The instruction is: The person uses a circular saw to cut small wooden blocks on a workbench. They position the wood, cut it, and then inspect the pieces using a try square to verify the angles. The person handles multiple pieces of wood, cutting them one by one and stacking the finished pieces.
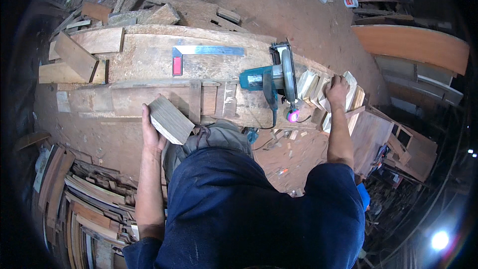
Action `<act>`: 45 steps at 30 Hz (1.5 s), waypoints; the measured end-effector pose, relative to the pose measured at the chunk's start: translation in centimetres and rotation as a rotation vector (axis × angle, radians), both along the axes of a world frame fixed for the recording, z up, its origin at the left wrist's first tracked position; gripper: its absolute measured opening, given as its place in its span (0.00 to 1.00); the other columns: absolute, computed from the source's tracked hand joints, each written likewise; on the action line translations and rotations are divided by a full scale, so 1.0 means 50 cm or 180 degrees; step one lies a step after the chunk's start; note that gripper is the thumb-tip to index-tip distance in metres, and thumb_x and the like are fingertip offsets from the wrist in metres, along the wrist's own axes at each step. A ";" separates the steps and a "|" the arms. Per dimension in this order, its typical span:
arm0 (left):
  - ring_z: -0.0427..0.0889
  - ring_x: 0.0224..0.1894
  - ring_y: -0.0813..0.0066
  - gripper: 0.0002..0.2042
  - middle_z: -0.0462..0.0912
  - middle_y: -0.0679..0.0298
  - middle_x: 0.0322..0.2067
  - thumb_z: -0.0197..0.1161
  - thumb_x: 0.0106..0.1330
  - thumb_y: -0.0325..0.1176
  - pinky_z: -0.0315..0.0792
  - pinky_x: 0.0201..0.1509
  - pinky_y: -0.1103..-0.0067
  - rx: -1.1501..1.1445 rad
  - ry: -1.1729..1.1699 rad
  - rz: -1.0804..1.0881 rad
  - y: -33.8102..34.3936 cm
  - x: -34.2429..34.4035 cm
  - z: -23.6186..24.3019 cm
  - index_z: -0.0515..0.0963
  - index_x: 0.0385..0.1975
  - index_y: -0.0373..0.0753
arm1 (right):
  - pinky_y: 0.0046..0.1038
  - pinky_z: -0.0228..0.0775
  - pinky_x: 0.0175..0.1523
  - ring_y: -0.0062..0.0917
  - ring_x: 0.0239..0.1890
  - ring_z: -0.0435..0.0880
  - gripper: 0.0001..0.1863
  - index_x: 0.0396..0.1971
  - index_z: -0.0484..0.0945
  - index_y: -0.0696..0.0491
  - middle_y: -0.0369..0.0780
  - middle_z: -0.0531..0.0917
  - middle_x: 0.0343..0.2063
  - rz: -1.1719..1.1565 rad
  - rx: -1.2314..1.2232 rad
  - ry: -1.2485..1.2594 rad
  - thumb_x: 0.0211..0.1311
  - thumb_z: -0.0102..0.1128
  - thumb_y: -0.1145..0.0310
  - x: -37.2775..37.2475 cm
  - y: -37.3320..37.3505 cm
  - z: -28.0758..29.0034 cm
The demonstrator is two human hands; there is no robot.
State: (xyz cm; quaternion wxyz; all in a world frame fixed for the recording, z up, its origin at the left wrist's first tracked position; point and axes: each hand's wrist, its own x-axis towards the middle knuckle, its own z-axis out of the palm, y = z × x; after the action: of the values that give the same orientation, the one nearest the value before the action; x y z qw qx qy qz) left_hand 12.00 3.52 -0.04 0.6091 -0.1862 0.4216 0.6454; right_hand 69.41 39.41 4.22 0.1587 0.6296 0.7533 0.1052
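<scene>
My left hand (152,132) is closed round the edge of a wood block (172,120) with a grey-brown grained face, held tilted above the near edge of the workbench (149,55). At the bench's right end, my right hand (338,89) reaches into a row of short pale wood blocks (307,85), its fingers curled over one of them. Part of that block is hidden under the hand. Just left of the row stands a teal circular saw (264,77). By the saw's near end lies a pink tape measure (293,115).
On the bench lies a try square (211,50) with a red-faced stock. Loose boards (74,57) overlap at its left end. Offcuts (164,15) pile up beyond the bench, and stacked planks (94,204) stand at the lower left. A wooden panel (371,134) is at the right.
</scene>
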 end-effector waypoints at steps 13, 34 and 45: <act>0.81 0.55 0.59 0.38 0.80 0.54 0.56 0.50 0.73 0.66 0.74 0.63 0.63 -0.0014 0.0071 0.0299 -0.045 -0.020 0.003 0.66 0.72 0.41 | 0.63 0.25 0.78 0.43 0.78 0.56 0.25 0.61 0.80 0.51 0.43 0.70 0.70 0.1101 -0.1685 -0.2307 0.73 0.43 0.60 -0.135 -0.067 -0.066; 0.76 0.66 0.56 0.39 0.73 0.51 0.67 0.50 0.73 0.63 0.69 0.71 0.63 0.0560 -0.0067 -0.0076 0.005 0.014 0.066 0.62 0.74 0.39 | 0.44 0.66 0.64 0.46 0.57 0.77 0.21 0.55 0.78 0.59 0.51 0.81 0.53 0.0306 0.0072 0.2200 0.66 0.63 0.64 -0.317 -0.207 0.020; 0.67 0.70 0.61 0.36 0.62 0.54 0.72 0.48 0.77 0.60 0.63 0.73 0.62 0.1109 0.0274 -0.1942 0.184 0.238 0.210 0.54 0.78 0.47 | 0.46 0.56 0.74 0.47 0.72 0.63 0.52 0.69 0.65 0.56 0.52 0.67 0.65 0.0230 -0.1251 0.3928 0.44 0.83 0.55 -0.554 -0.510 0.196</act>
State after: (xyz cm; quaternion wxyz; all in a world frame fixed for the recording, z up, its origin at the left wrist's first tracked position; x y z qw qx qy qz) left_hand 23.88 12.71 10.45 0.7781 0.0824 0.3667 0.5033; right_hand 41.69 13.92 14.04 -0.1947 0.5077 0.7320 -0.4105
